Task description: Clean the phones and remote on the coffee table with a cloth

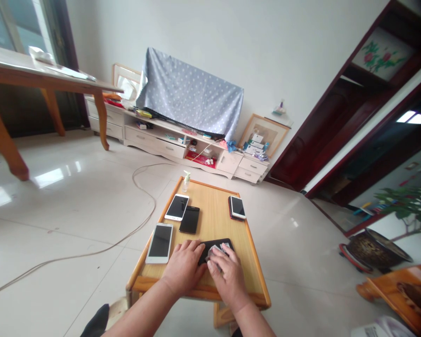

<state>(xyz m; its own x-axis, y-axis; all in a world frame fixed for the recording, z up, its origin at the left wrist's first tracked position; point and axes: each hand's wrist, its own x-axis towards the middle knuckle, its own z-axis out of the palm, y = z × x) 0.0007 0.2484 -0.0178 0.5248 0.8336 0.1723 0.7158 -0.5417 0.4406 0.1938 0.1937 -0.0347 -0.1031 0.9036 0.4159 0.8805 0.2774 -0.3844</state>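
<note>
A black phone (206, 246) lies flat near the front of the small wooden table (214, 201). My left hand (184, 264) grips its left edge, thumb low and fingers along the side. Pressed against the phone's face is a crumpled greyish-white cloth or tissue (214, 249), with the fingers of my right hand (228, 276) closed over it; part of the screen is hidden. To the left are a white phone (160, 243), another white phone (177, 207) and a second black phone (189, 220). At the right edge, a white phone (237, 207) rests on a darker red-edged one.
A clear pump bottle (186, 182) stands at the table's far left corner. A cable (140, 227) snakes across the tiled floor. Beyond are a low white cabinet (154, 146), a cloth-covered screen (192, 93), a taller table (49, 77) and a potted plant (375, 248).
</note>
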